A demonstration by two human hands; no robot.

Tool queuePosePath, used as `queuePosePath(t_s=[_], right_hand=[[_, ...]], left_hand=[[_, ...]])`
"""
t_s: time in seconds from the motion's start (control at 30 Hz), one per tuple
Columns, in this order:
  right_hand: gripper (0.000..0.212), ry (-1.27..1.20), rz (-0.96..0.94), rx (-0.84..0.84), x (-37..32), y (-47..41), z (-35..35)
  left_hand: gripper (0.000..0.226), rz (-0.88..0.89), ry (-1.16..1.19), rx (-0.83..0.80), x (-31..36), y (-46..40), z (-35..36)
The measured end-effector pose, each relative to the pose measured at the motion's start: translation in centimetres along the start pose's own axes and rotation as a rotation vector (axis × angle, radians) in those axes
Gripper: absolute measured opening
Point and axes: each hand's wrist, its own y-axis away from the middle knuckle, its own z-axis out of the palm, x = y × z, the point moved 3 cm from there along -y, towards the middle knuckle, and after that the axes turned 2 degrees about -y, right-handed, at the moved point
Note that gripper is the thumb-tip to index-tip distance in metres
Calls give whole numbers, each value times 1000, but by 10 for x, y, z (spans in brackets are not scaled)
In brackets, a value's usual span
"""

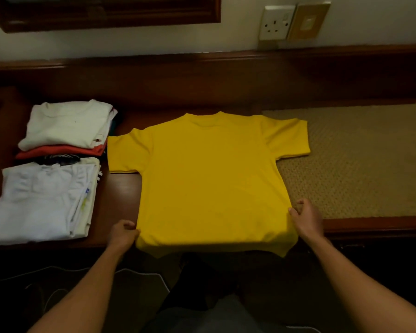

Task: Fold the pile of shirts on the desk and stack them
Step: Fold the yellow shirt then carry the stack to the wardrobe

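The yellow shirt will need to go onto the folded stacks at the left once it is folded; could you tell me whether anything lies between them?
Nothing visible does. Only bare desk separates the yellow shirt from the folded stacks; its left sleeve nearly reaches them.

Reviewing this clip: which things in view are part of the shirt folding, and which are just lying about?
Part of the job:
- yellow shirt, spread flat, hem over the desk edge
- left hand and right hand, each gripping a hem corner
- two stacks of folded shirts: far stack, near stack

Just lying about:
- woven mat
- wall socket
- white cable on the floor
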Motion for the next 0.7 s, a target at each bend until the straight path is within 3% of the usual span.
queuePosePath(t_s=[0.1, 0.23, 0.33, 0.47, 0.57, 0.7], right_hand=[[42, 50, -46, 76, -15, 26, 12], [36, -145, -145, 101, -51, 76, 61], [28, -317, -180, -35, -85, 116, 108], [16, -326, -206, -319, -123, 166, 173], [13, -236, -136, -455, -153, 196, 221], [23, -162, 130, -425, -188, 234, 282]], left_hand=[[20, 72, -21, -71, 11, -1, -3], [28, 234, -92, -147, 24, -17, -7], [24, 398, -193, -179, 41, -38, -19], [23, 625, -382, -223, 62, -90, -50], [34, 890, -594, -142, 80, -143, -70], [39, 1119, -781, -202, 104, -188, -78]])
